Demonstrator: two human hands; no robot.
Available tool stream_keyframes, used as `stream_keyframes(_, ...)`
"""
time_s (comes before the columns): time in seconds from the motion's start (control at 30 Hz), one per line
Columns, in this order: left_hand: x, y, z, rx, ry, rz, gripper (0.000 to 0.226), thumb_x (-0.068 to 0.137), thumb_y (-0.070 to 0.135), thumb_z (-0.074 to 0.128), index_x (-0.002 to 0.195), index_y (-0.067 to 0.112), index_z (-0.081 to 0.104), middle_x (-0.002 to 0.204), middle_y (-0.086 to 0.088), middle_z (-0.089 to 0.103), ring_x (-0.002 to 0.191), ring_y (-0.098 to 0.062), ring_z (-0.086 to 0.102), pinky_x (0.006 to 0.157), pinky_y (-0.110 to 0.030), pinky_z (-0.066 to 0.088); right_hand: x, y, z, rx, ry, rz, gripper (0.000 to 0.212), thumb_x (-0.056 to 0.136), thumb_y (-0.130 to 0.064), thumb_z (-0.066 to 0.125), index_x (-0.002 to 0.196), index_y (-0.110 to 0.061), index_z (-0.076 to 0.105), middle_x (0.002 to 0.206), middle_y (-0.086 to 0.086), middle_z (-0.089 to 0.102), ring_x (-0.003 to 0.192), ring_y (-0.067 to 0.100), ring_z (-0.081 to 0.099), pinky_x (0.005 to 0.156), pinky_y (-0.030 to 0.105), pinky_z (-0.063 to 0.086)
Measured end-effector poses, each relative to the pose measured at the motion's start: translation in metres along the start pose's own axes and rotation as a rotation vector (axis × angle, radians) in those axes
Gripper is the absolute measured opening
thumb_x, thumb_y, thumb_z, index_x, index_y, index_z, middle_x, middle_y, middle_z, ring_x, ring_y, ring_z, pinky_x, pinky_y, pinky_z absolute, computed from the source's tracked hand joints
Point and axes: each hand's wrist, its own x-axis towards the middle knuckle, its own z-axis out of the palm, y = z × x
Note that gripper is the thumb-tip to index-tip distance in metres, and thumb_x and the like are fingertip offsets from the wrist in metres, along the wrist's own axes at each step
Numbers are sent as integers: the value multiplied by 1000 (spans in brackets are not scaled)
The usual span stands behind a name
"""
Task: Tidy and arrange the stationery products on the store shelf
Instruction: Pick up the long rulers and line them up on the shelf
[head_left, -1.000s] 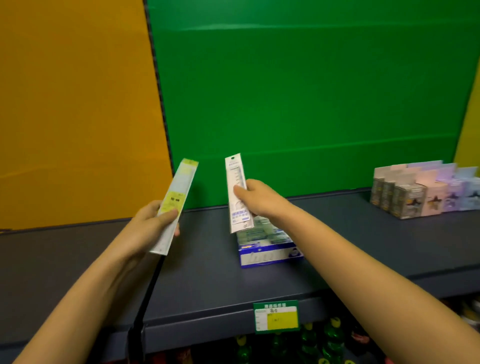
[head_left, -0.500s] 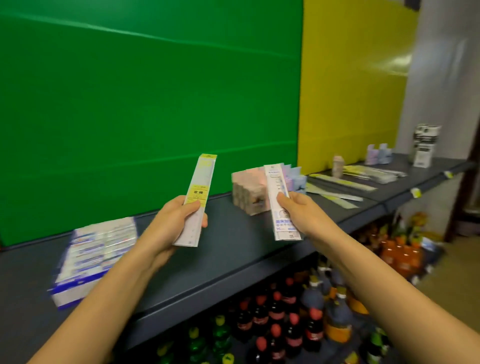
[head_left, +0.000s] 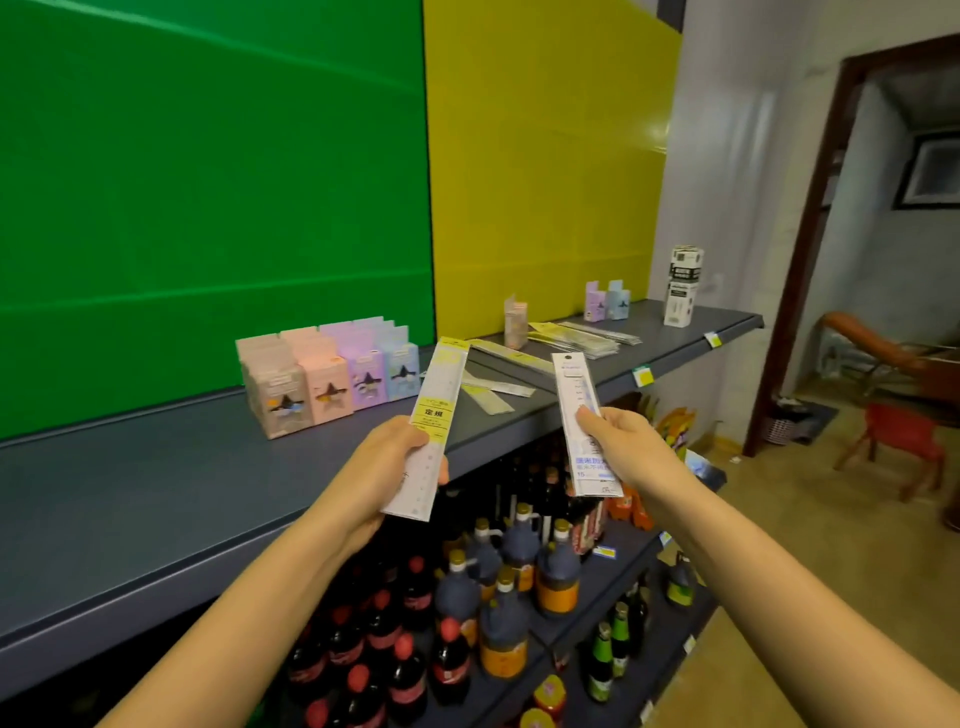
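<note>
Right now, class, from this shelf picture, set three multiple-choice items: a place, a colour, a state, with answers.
1. Where do the pastel boxes stand? A) on the shelf before the green panel B) in a drawer C) in a basket
2. What colour is the label on the left grip's ruler pack? A) red B) yellow C) black
3. The right grip is: A) empty B) flat on the shelf C) holding a blue-printed ruler pack
Answers: A, they stand at the panel's foot; B, a yellow band crosses it; C, its thumb clamps the pack.
</note>
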Motion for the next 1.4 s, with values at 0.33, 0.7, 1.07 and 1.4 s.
stream_keyframes(0.33,101,0,106,-29,-9,-25,17,93,10,34,84,10,49,67,-9,55,44,-13,55,41,-19,41,77,53,-90,2,51,60,32,96,-31,44,69,-13,48,64,5,59,35,0,54,37,12,39)
stream_keyframes(0.7,237,13,166,-5,175,16,16,93,10,33,86,14,47,78,-7,51,63,-17,48,51,-28,32,245,78,-153,-42,-16,16,29,94,-34,47,77,-11,51,60,3,59,42,8,53,44,18,37)
stream_keyframes(1.07,299,-3,174,170,264,-18,13,92,21,52,84,11,53,84,-17,60,74,-25,47,54,-26,31,380,109,-166,-13,-189,-100,31,91,-31,55,64,-14,56,57,-3,61,38,0,55,42,16,37)
stream_keyframes(1.4,335,0,215,282,578,-71,24,90,22,54,68,13,50,60,0,65,44,-2,58,45,-15,40,492,123,-197,-100,-366,-142,35,94,-17,42,109,12,54,102,31,65,67,24,58,57,30,38)
